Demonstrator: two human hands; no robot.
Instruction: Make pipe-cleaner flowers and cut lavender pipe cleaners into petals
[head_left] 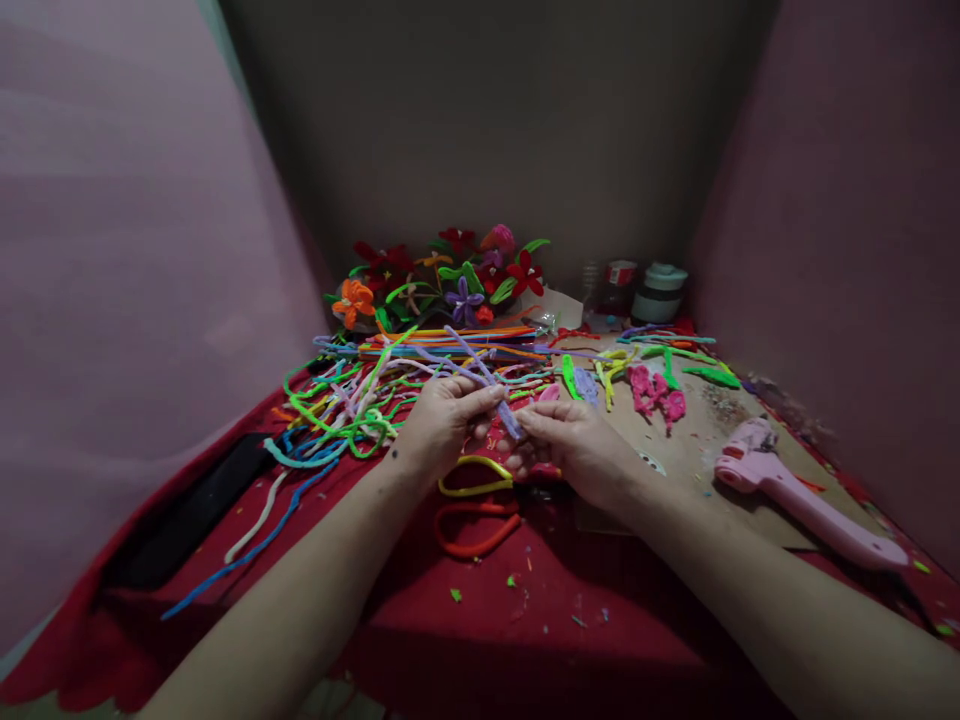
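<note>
A light purple pipe cleaner (508, 416) is held between my two hands above the red cloth, its lower part folded into a narrow strip and its long ends pointing up and to the left. My left hand (448, 418) pinches it between thumb and fingers. The fingers of my right hand (561, 440) close on its lower end. Just below my hands lie a yellow loop (474, 489) and a red-orange loop (478, 549), both on the cloth.
Loose coloured pipe cleaners (352, 400) spread at the left, near a black object (196, 510). Pipe-cleaner flowers (463, 300) stand behind. On the right, a cardboard sheet (694, 430) bears pink shapes (656, 395) and a pink glue gun (814, 505). A lidded jar (660, 293) is at the back.
</note>
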